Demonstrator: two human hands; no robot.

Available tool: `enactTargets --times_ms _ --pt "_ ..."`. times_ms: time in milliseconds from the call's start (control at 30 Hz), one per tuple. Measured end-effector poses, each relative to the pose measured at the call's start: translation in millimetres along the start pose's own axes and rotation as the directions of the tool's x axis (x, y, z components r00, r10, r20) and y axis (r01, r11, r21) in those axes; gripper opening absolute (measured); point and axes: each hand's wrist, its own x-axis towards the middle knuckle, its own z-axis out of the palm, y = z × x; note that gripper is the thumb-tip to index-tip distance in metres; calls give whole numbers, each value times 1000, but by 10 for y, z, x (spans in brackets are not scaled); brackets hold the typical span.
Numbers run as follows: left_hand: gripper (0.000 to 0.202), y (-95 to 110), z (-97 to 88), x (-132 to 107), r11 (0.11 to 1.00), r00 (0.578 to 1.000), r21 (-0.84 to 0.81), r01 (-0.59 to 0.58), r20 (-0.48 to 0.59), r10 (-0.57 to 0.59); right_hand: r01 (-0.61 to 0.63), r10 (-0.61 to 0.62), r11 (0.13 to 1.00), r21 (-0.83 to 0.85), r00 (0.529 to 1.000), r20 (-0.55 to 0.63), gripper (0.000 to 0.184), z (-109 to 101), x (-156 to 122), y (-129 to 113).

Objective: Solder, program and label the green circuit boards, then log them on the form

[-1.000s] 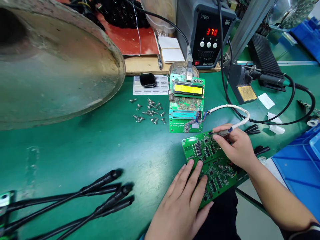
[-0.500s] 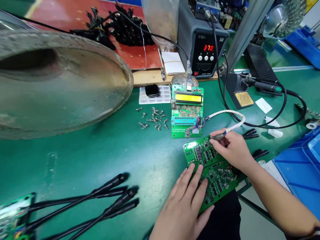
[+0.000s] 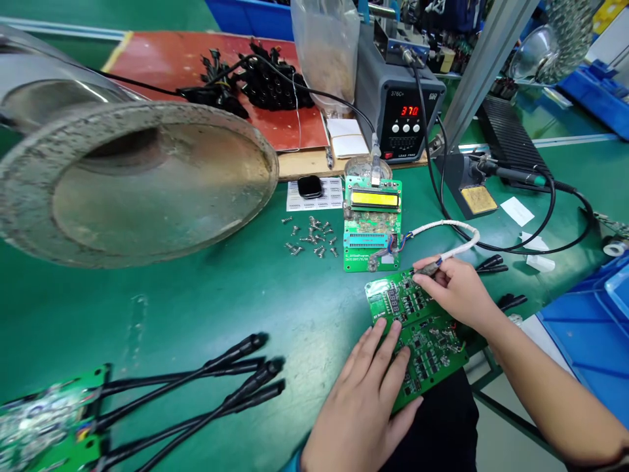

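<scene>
A green circuit board (image 3: 432,364) with a small digit display lies at the bench's front edge, partly over my lap. My left hand (image 3: 361,393) rests on its left side, fingers stretched out flat. In a pinch, my right hand (image 3: 459,288) holds the cable connector (image 3: 428,267) against the board's upper part; its tip is hidden by the fingers. From it a white-sleeved cable (image 3: 455,229) curves back to a programmer board (image 3: 372,223) with a lit yellow screen and a blue-green socket, standing just beyond.
Loose screws (image 3: 314,237) lie left of the programmer. A soldering station (image 3: 405,98) reads 370, and its iron (image 3: 521,174) sits in a stand at right. A large lamp shade (image 3: 162,196) overhangs the left. Black cables (image 3: 211,387) and another circuit board (image 3: 54,419) lie front left.
The camera view has shifted slightly, so bench items appear farther right and the left circuit board shows more. Both hands keep the same hold on the board and connector.
</scene>
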Motion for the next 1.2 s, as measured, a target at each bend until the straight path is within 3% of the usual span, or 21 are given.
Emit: enactTargets --times_ms 400,633,1200 --pt "40 25 -19 26 1000 1000 -20 23 16 -23 21 -22 1000 -20 999 -48 21 58 -31 54" --pt "40 29 -23 24 999 999 -26 22 28 -21 36 -44 998 -56 988 -146 22 120 -72 56" --pt "39 30 -26 23 1000 999 -9 17 29 -17 75 -73 997 13 986 -149 18 117 -88 55"
